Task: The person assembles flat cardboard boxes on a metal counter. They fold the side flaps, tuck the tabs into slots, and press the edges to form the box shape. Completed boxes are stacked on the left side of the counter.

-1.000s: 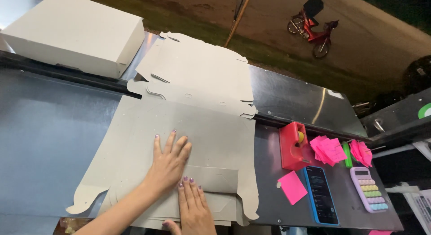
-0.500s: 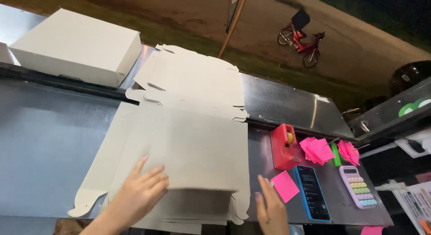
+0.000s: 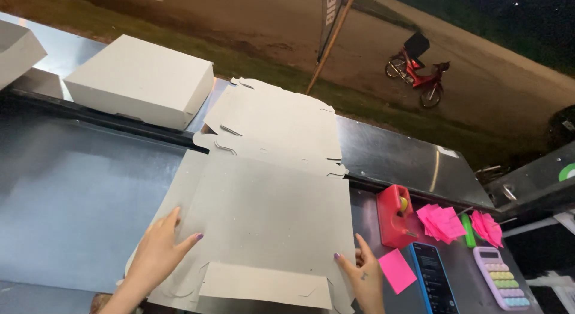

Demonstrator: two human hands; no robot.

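The flat cardboard box blank (image 3: 257,230) lies on the steel counter (image 3: 72,200), left of the red tape dispenser (image 3: 395,217) — my left hand (image 3: 159,254) rests spread on its left edge, my right hand (image 3: 366,277) lies loose at its right edge — neither clasps anything.

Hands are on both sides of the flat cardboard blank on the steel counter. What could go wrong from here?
1. The flat box blank overlaps another blank behind it; lifting panels might drag or snag that one.
2. The right hand works close to the pink sticky note and phone; a swinging side flap could sweep them.
3. The left hand presses near a cut tab, which might crease or tear.
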